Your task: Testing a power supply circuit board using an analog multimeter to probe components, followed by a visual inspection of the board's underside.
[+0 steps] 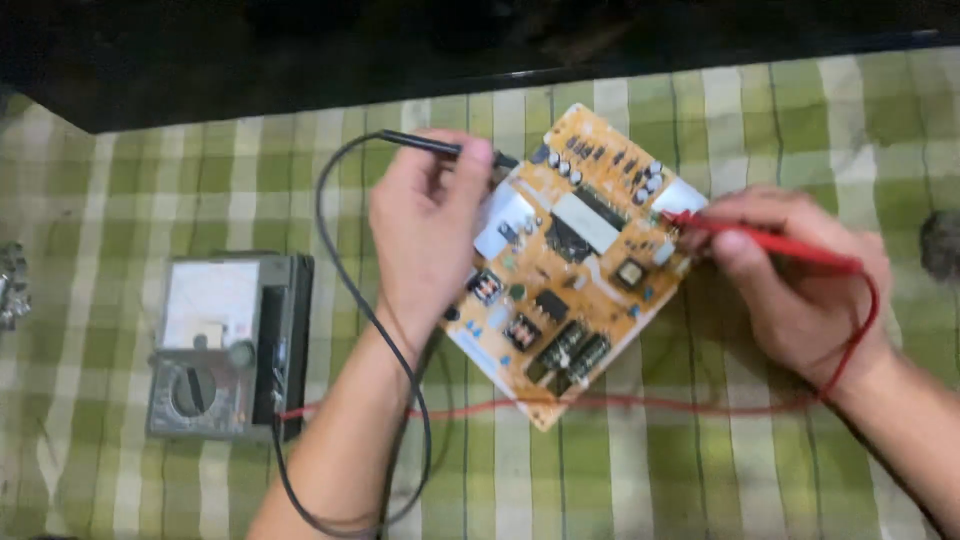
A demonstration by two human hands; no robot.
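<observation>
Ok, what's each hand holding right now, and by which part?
Left hand pinches the black probe near its tip end; right hand grips the red probe along its shaft.

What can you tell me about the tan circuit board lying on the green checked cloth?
The tan rectangular circuit board lies flat on the green checked cloth, turned diagonally. It carries black chips, small cylindrical capacitors, coiled parts and two pale metal plates. The left hand rests over its left edge, holding a black probe at the upper corner. The right hand presses a red probe to its right edge. A red wire passes its lower corner.
</observation>
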